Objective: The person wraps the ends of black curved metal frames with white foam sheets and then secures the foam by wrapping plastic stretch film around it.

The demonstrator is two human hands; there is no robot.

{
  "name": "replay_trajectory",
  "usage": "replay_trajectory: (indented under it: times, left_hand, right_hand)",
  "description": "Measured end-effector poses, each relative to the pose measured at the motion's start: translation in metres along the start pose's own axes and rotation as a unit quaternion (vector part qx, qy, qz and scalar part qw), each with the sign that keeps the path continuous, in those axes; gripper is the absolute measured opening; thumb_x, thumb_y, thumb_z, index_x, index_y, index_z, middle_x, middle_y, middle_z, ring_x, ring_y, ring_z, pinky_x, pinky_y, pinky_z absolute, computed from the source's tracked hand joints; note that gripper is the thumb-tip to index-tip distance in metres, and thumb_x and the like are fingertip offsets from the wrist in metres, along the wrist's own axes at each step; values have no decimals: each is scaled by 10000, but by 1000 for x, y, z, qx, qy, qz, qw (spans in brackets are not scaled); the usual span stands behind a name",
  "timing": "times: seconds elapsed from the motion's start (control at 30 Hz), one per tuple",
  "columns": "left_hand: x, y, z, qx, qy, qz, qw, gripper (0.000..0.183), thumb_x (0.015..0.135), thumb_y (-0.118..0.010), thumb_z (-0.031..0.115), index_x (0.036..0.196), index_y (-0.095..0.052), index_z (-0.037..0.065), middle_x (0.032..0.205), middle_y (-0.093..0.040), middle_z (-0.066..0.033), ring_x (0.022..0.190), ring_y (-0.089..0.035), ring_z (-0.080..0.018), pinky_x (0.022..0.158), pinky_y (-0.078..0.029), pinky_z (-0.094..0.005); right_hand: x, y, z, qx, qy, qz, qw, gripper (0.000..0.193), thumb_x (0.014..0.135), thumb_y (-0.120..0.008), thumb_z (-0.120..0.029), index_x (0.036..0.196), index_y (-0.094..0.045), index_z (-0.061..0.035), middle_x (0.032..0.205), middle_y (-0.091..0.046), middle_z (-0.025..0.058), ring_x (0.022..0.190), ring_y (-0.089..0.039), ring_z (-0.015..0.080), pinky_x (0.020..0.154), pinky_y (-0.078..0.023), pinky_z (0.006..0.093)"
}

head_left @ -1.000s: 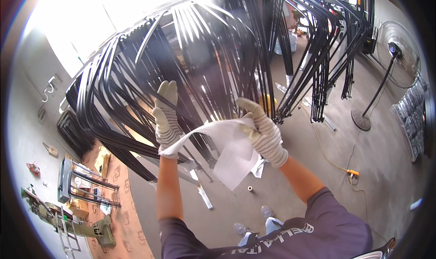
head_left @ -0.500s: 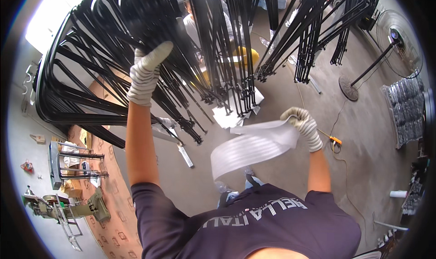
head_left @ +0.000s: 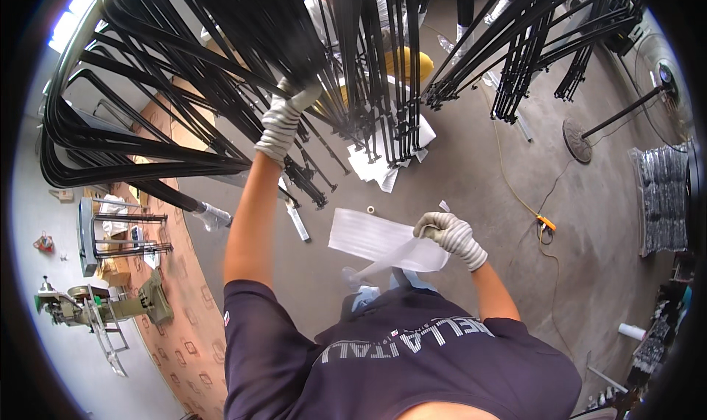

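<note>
My left hand, in a striped white work glove, reaches up to a dense bunch of bent black metal tubes. It is closed on some of them; the tubes right above it are smeared by motion, and part of its fingers is hidden. My right hand, gloved alike, pinches one end of a white foam sheet. The sheet's strip hangs folded over itself to the left of that hand, in front of my body. Below the tube ends, several white sheets lie on the floor.
Behind the tubes sits another person, partly hidden. More black tubes hang at the right. A standing fan, a yellow cord and wrapped bundles are on the right side. A green machine stands at the left.
My left hand has shifted right among the tubes, which have moved with it. My right hand has come lower and closer to my body, and the foam sheet has folded over.
</note>
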State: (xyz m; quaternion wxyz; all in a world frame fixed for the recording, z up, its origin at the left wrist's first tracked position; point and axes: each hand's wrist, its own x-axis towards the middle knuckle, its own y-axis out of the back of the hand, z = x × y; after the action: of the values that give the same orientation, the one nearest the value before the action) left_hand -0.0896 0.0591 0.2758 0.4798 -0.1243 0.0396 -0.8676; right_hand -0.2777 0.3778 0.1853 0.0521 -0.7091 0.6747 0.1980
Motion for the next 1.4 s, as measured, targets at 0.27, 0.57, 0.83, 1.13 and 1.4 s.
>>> replay_trajectory:
  times: [0.27,0.57,0.83,1.13,1.4]
  left_hand:
    - [-21,5,-37,78,73,49,993,405,766,-553,29,1167,-501,50,1001,-582,15,907,-525,-84,782,-428,-226]
    - [1,10,-52,369,74,3,926,366,710,-625,91,1052,-504,46,873,-558,-51,743,-521,-148,662,-458,-265]
    - [-46,-4,-54,504,115,129,846,734,697,-646,162,1333,-279,182,782,-582,-108,673,-570,-238,645,-460,-340]
    - [-63,8,-53,527,-14,137,839,565,721,-490,28,1267,-352,80,1121,-506,-222,981,-527,-352,819,-451,-372]
    - [-129,115,-91,298,-92,365,877,142,810,-502,32,923,-583,59,823,-598,-36,702,-549,-96,620,-471,-216]
  right_hand:
    - [15,-21,14,-44,22,-40,998,124,781,-553,-77,892,-606,-57,739,-633,53,651,-566,135,621,-445,265]
    - [29,-39,3,-10,-9,-70,997,168,758,-568,-94,919,-592,-51,761,-631,83,648,-563,158,630,-445,283]
    - [102,-90,-6,-57,52,20,997,281,791,-570,-255,1007,-590,-77,960,-613,115,889,-591,244,772,-451,316]
    - [227,-115,-83,-61,328,-39,942,419,831,-479,-204,1202,-423,-19,1280,-417,144,1077,-484,241,948,-373,287]
    - [315,-91,-27,107,203,-91,969,336,778,-578,-41,1105,-549,-113,961,-599,55,832,-549,78,746,-424,172]
